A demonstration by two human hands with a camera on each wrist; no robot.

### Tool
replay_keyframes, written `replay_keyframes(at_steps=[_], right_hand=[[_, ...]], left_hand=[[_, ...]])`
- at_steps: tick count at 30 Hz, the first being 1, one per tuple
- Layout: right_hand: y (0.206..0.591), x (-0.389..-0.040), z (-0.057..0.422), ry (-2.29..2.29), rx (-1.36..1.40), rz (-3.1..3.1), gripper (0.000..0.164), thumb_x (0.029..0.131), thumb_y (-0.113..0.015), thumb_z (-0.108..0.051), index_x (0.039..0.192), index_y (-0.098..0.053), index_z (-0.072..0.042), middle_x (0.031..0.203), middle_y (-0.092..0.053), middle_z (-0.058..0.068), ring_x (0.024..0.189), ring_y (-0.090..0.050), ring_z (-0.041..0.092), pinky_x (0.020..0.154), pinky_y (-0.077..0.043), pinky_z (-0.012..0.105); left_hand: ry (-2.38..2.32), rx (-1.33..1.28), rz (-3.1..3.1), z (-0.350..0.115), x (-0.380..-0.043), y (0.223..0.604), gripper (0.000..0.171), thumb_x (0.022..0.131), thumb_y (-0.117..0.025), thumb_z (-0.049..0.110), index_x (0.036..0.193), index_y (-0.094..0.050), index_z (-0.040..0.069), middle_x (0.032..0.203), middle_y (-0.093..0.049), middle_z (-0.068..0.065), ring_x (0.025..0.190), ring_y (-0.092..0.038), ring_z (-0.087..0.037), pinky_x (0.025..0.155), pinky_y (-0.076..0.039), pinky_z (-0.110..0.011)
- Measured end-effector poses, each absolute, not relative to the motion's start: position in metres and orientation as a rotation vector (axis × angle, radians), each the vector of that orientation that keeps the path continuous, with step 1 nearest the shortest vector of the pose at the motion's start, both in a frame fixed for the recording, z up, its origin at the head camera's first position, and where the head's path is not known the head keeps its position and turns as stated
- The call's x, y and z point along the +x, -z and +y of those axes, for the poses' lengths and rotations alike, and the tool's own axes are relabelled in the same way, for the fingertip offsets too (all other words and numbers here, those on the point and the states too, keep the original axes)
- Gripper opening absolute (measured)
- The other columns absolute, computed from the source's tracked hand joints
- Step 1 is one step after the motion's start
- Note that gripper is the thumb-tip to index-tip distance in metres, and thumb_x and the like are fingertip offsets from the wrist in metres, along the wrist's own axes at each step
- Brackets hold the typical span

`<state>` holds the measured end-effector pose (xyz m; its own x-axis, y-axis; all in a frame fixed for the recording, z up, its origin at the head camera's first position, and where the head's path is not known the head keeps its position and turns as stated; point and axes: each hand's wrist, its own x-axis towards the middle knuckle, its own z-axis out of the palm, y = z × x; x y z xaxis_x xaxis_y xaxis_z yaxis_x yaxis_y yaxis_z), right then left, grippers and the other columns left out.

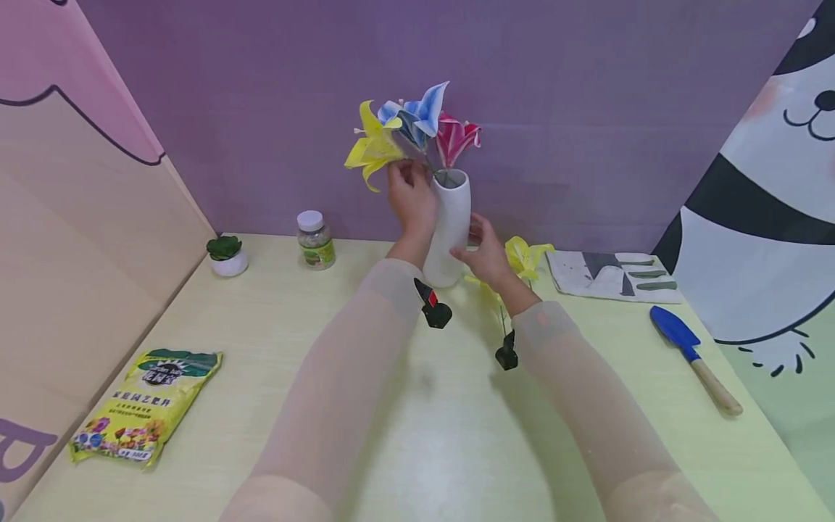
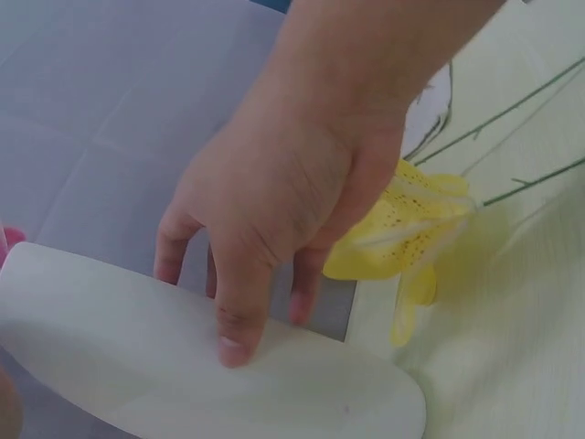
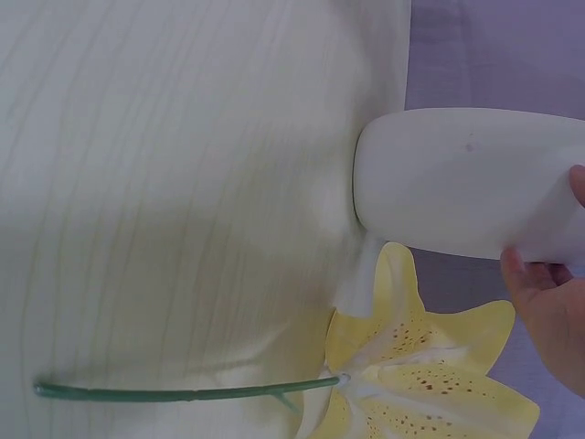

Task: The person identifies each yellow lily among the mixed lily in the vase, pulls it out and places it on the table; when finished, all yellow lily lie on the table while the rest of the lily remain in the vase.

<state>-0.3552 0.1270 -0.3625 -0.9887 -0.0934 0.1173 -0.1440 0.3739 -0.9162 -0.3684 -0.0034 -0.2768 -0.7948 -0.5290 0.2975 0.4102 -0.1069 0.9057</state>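
Observation:
A tall white vase (image 1: 451, 225) stands upright near the back of the table. In it are a blue-and-white lily (image 1: 420, 116) and a pink lily (image 1: 455, 139). My left hand (image 1: 412, 199) is beside the vase's mouth, its fingers pinching a yellow lily (image 1: 375, 147) just below the bloom. My right hand (image 1: 488, 255) holds the vase's right side. In the left wrist view this right hand (image 2: 274, 192) has its thumb on the white wall, other fingers partly behind it. More yellow lilies (image 1: 527, 255) lie by the right wrist; one bloom (image 3: 430, 366) shows near the vase's base.
Left on the table are a small potted succulent (image 1: 227, 257), a lidded jar (image 1: 316, 241) and a yellow fertilizer bag (image 1: 146, 406). To the right lie a folded patterned cloth (image 1: 613, 277) and a blue trowel (image 1: 694, 359) with a wooden handle. A purple backdrop (image 1: 587, 145) rises behind.

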Motion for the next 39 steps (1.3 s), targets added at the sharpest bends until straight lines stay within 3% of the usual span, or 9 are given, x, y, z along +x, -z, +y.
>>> replay_keyframes(at_steps=[9, 17, 23, 26, 30, 34, 39], right_hand=[[0.359, -0.358, 0.126, -1.698, 0.228, -2.591, 0.083, 0.088, -0.075, -0.011, 0.153, -0.023, -0.012, 0.148, -0.04, 0.014, 0.132, -0.042, 0.028, 0.109, -0.038, 0.042], [0.361, -0.36, 0.123, -1.695, 0.206, -2.593, 0.082, 0.087, -0.075, -0.012, 0.152, -0.025, -0.013, 0.147, -0.041, 0.013, 0.132, -0.042, 0.027, 0.109, -0.037, 0.043], [0.362, -0.36, 0.123, -1.728, 0.199, -2.572, 0.082, 0.087, -0.075, -0.009, 0.152, -0.024, -0.012, 0.147, -0.04, 0.014, 0.131, -0.042, 0.028, 0.11, -0.036, 0.043], [0.362, -0.359, 0.125, -1.732, 0.213, -2.554, 0.082, 0.087, -0.074, -0.006, 0.152, -0.024, -0.01, 0.147, -0.04, 0.016, 0.131, -0.042, 0.03, 0.11, -0.035, 0.044], [0.362, -0.357, 0.127, -1.726, 0.238, -2.546, 0.081, 0.088, -0.073, -0.005, 0.152, -0.024, -0.008, 0.146, -0.04, 0.019, 0.13, -0.042, 0.032, 0.11, -0.035, 0.046], [0.362, -0.357, 0.129, -1.718, 0.232, -2.556, 0.081, 0.088, -0.073, -0.006, 0.152, -0.022, -0.008, 0.146, -0.04, 0.019, 0.129, -0.043, 0.033, 0.11, -0.035, 0.046], [0.361, -0.358, 0.13, -1.705, 0.227, -2.548, 0.08, 0.088, -0.073, -0.006, 0.152, -0.024, -0.008, 0.145, -0.042, 0.019, 0.128, -0.044, 0.031, 0.109, -0.036, 0.044]], left_hand=[[2.102, 0.084, -1.399, -0.007, -0.367, 0.275, 0.015, 0.105, -0.043, 0.007, 0.116, -0.046, -0.002, 0.1, -0.059, -0.013, 0.09, -0.064, -0.023, 0.08, -0.056, -0.023], [2.206, 0.046, -1.201, -0.011, -0.365, 0.274, 0.005, 0.104, -0.042, 0.003, 0.109, -0.042, 0.0, 0.093, -0.057, -0.013, 0.083, -0.064, -0.024, 0.082, -0.058, -0.034], [2.264, -0.016, -1.034, -0.025, -0.359, 0.271, 0.003, 0.104, -0.043, 0.002, 0.106, -0.041, 0.001, 0.091, -0.058, -0.016, 0.075, -0.065, -0.024, 0.071, -0.06, -0.033], [2.284, -0.048, -0.963, -0.037, -0.355, 0.268, 0.003, 0.104, -0.043, 0.004, 0.105, -0.041, 0.001, 0.09, -0.061, -0.023, 0.071, -0.065, -0.023, 0.072, -0.06, -0.036], [2.297, -0.073, -0.943, -0.055, -0.349, 0.268, 0.004, 0.105, -0.042, 0.006, 0.105, -0.04, 0.002, 0.088, -0.064, -0.022, 0.074, -0.066, -0.025, 0.078, -0.059, -0.042], [2.289, -0.08, -1.026, -0.07, -0.342, 0.274, 0.005, 0.104, -0.043, 0.007, 0.107, -0.042, 0.003, 0.085, -0.066, -0.015, 0.08, -0.067, -0.027, 0.079, -0.059, -0.04], [2.283, -0.054, -1.183, -0.085, -0.333, 0.29, 0.006, 0.103, -0.046, 0.006, 0.108, -0.047, 0.002, 0.093, -0.065, -0.021, 0.078, -0.068, -0.023, 0.074, -0.06, -0.033]])
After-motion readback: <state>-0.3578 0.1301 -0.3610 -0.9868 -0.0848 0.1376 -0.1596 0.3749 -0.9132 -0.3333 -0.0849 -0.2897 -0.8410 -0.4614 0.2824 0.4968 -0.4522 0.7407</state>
